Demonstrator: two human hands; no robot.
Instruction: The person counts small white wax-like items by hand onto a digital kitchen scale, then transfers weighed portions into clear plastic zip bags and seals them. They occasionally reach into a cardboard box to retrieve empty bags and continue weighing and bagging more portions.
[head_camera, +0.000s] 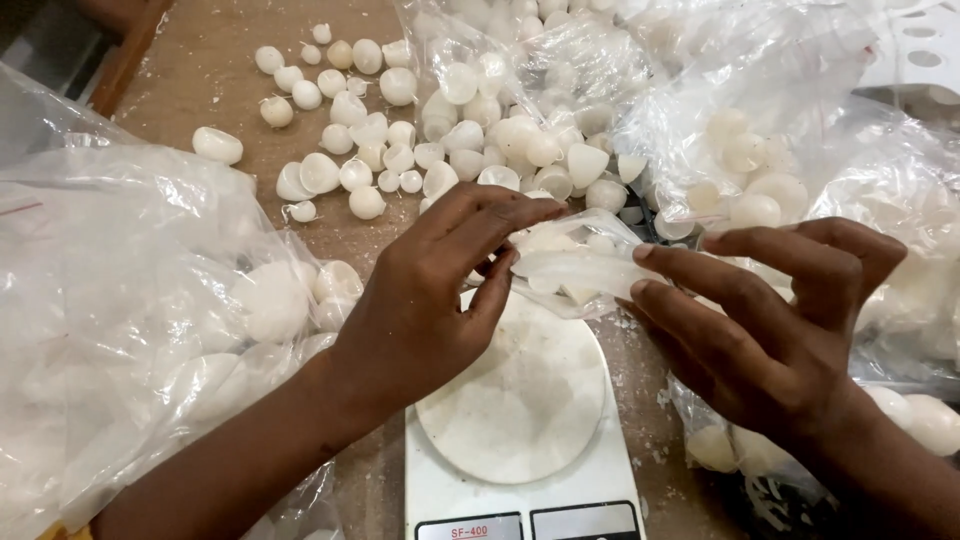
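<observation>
white kitchen scale (520, 495) at the bottom edge, closest of all, with a round pale plate dusted in white powder and two small dark windows along its front. just above the plate, a small clear plastic bag (575, 268) holding a few white pieces, stretched sideways between two hands. left hand (425, 300) coming in from the lower left, thumb and fingers pinched on the bag's left end. right hand (775, 320) coming in from the lower right, forefinger and thumb pinched on the bag's right end, other fingers curled loosely. bag held over the far rim of the scale plate, whether touching it or not cannot be told.

brown wooden table (205, 75) underneath, speckled with white crumbs near the scale. loose white dome-shaped pieces (370, 150) scattered across the table beyond the hands, some round side up, some showing a hollow. one single piece (217, 145) lying apart to the left of the scatter. large crumpled clear bag (130, 300) filling the left side, packed with the same white pieces, just beside the left wrist. more clear bags of white pieces (760, 170) heaped at the upper right and behind the right hand, one open toward the scatter. another filled bag (910, 415) beneath the right wrist at the lower right.
</observation>
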